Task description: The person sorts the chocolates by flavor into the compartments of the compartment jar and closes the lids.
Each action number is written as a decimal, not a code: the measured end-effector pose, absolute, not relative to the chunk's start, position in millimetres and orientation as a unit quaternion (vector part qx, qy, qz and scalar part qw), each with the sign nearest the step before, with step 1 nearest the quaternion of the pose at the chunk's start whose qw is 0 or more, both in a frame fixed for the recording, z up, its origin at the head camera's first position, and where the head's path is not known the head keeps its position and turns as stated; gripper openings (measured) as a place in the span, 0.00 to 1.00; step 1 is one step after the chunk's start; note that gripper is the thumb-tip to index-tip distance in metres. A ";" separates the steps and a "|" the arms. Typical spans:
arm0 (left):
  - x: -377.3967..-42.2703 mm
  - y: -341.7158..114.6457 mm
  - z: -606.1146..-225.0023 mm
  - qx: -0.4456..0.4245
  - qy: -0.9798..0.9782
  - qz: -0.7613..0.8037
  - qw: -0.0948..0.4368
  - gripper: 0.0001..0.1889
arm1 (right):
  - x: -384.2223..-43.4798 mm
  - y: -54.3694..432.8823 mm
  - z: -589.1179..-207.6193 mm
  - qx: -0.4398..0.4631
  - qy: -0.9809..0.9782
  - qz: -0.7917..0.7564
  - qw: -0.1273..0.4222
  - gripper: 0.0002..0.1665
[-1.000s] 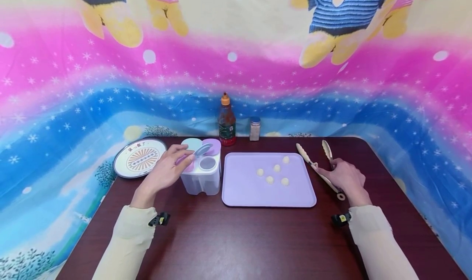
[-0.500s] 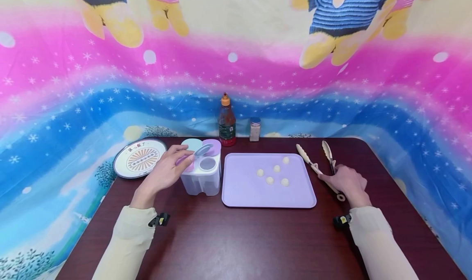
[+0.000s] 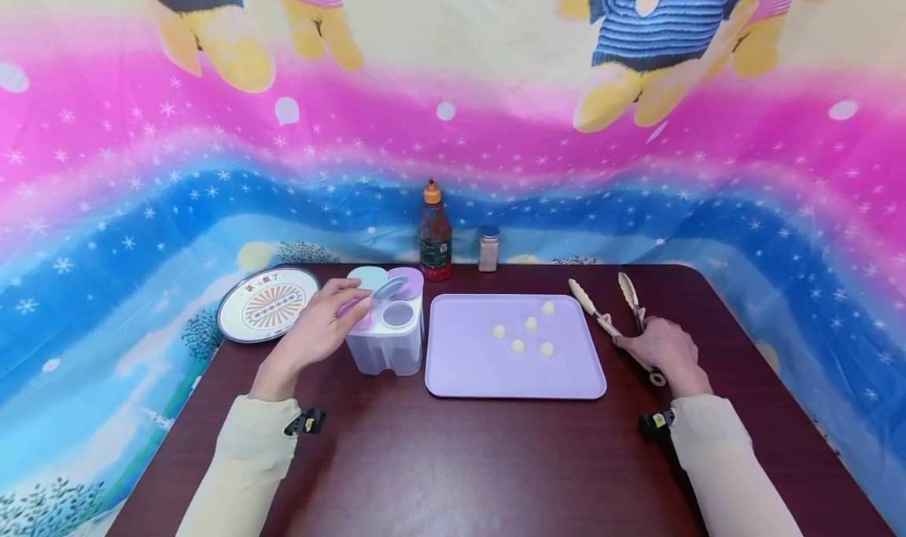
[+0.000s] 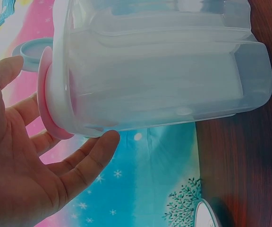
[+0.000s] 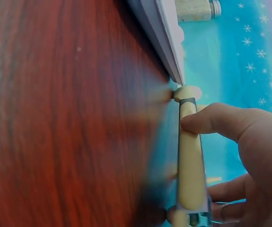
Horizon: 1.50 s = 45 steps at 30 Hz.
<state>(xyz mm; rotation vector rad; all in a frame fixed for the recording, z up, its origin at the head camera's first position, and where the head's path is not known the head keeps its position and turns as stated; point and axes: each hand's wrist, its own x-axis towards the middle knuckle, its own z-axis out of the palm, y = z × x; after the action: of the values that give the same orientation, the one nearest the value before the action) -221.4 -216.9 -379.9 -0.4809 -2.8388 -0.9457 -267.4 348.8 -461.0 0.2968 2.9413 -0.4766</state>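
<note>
My left hand is at the clear multi-compartment storage box. Its thumb touches a raised grey-blue round lid, while the other fingers spread beside the pink lid and the box wall. Beneath the raised lid is a round opening. At the right, my right hand holds metal tongs with cream grips, its thumb on one arm and fingers on the far side. The tongs lie spread, tips pointing away. Between the hands, a lilac tray bears several small pale balls.
A patterned plate leans at the back left. Behind the tray stand a red sauce bottle and a small blue-capped jar. Printed cloth hangs behind and around the dark wooden table.
My right hand has shifted slightly down along the tongs, and their near end has moved a little right. The left hand and raised lid stay in place.
</note>
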 end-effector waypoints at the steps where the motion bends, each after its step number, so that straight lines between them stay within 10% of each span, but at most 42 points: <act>1: -221.4 -216.9 -380.0 -0.158 -0.935 -0.312 0.055 0.26 | -267.2 349.4 -461.4 0.098 0.979 -0.163 0.072 0.46; 19: -220.8 -218.1 -381.3 -0.158 -0.935 -0.312 0.055 0.26 | -266.1 355.9 -462.6 0.105 0.980 -0.158 0.063 0.69; 45: -222.8 -217.8 -380.3 -0.159 -0.935 -0.311 0.057 0.26 | -266.6 354.7 -464.8 0.125 0.976 -0.176 0.030 0.68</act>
<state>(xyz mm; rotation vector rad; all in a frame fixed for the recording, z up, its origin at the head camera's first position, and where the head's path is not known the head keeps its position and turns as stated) -222.8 -217.8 -380.3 -0.4811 -2.8361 -0.9427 -266.6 354.7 -464.8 0.3864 3.0079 -0.5415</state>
